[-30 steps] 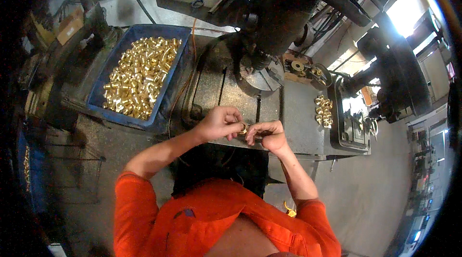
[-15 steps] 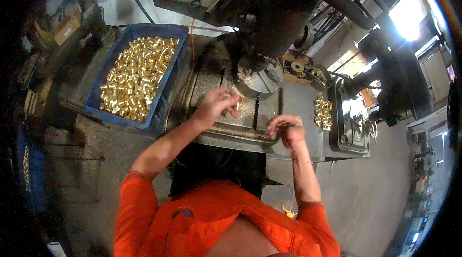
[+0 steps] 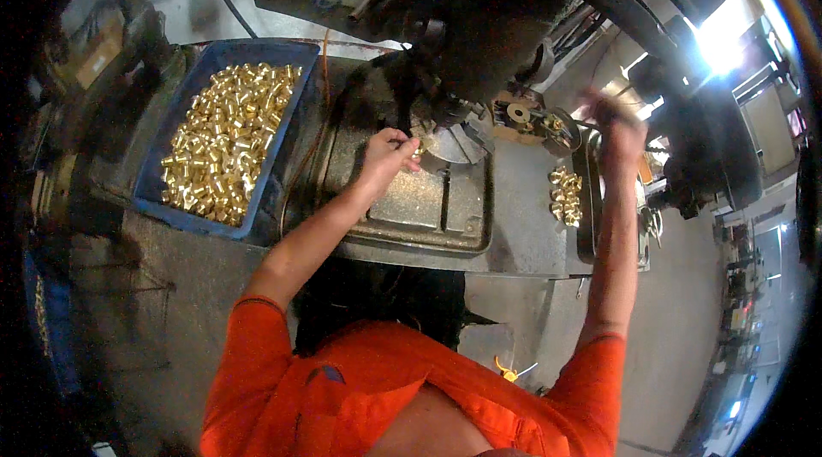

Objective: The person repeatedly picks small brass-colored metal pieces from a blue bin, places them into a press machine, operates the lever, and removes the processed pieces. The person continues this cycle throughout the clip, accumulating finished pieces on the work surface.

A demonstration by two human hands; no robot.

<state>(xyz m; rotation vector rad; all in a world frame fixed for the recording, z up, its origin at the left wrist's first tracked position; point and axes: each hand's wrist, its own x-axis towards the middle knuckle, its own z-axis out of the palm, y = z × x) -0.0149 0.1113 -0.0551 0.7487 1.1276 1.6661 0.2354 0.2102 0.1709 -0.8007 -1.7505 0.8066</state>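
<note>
Brass piece, seemingly not yet seated, is pinched in your left hand just left of the chuck, your blurred right hand right of it, grip unreadable, work apparently midway between heaped blue bin leftward and small brass cluster rightward.

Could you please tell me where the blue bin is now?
In the head view, the blue bin is at left, across the orange cable from the left hand.

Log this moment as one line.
left hand: pinching brass piece near round chuck | right hand: blurred, hold unclear | blue bin: holds brass fittings
</note>
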